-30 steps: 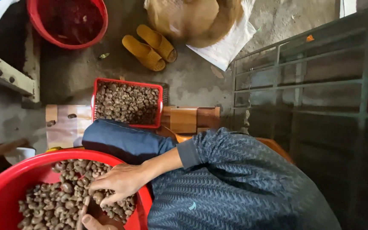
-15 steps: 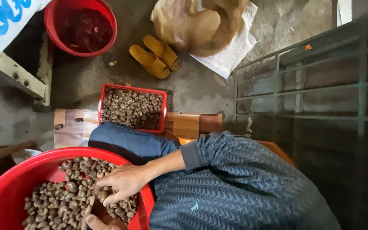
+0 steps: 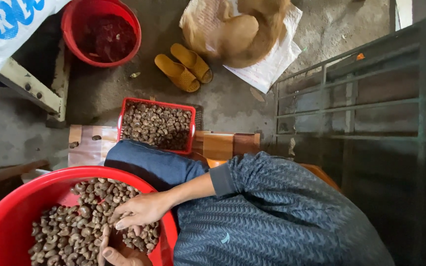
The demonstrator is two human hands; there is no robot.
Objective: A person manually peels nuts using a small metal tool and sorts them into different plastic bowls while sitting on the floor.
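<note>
Hand work sits low in the view: the right hand (image 3: 141,211), reaching out of a dark blue patterned sleeve, lies palm-down on the heap of brown curved nuts in their shells (image 3: 75,231), fingers curled together and dug among them, though whether any nut is actually pinched under the fingers I cannot tell. Just below it, at the bottom edge, the left hand (image 3: 117,256) shows only a thumb and part of the palm, cupped upward under the right one as if to catch what is raked down; if it is closed on anything is hidden by the frame edge

Going left to right: a white woven sack with blue print (image 3: 6,29) hangs at the top left, over a pale wooden beam (image 3: 30,88). The nuts fill the big round red plastic basin (image 3: 6,216), which rests close against the person's lap, within easy reach of both hands. Farther up stands a small red plastic bucket (image 3: 101,33) with dark scraps in it. A red rectangular plastic crate (image 3: 158,124) holding more such nuts sits on the concrete floor (image 3: 232,98) beyond the knee in blue trousers (image 3: 149,160). A pair of yellow rubber slippers (image 3: 183,66) lies near a tan burlap sack (image 3: 237,29), and a grey metal gate (image 3: 361,98) closes the right side
</note>
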